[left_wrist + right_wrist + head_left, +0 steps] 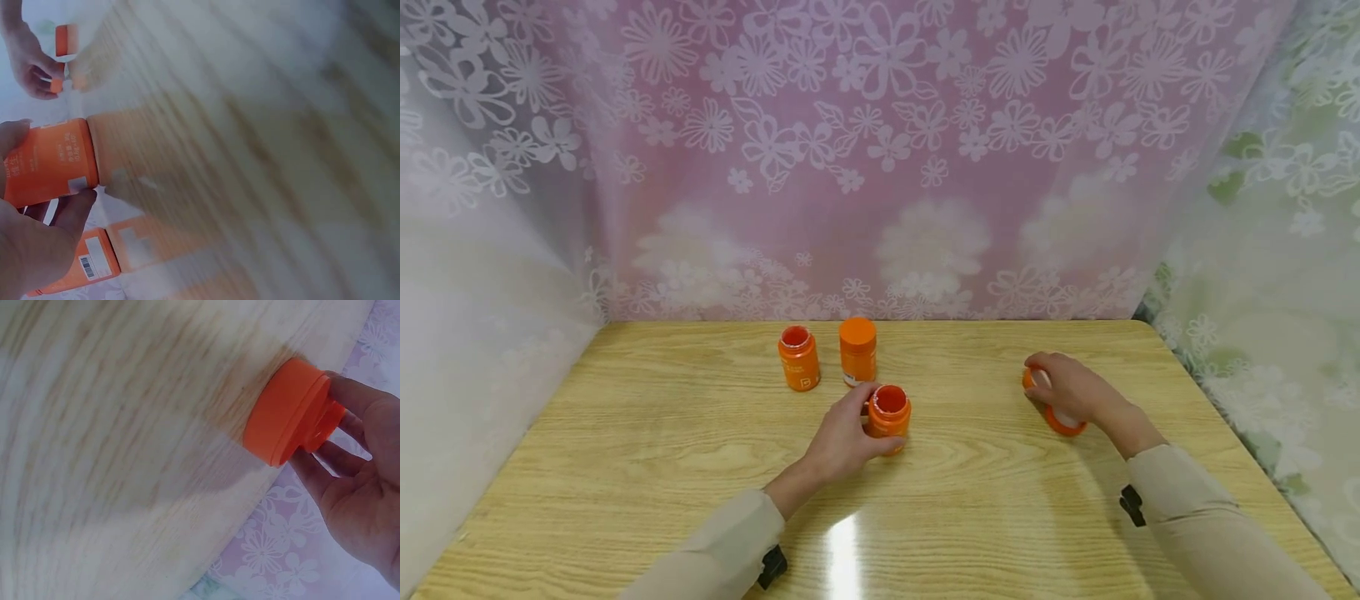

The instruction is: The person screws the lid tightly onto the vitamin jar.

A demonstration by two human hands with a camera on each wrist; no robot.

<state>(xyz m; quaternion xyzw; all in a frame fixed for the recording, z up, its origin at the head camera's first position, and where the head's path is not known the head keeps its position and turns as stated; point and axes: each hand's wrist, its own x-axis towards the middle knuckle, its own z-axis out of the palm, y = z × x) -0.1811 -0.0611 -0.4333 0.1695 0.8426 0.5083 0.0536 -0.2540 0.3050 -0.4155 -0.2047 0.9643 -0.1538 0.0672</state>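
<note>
On the wood-grain counter [685,450], both hands are occupied: the left hand [841,437] curls round an uncapped orange jar [889,427] just below the frame's centre, while the right hand [1069,387] pinches an orange cap [1028,380] right of centre. The jar looks light, stiff and rather slippery, best gripped round its body, below the open mouth; the cap, likely rigid plastic, suits a pinch across its rim.
</note>
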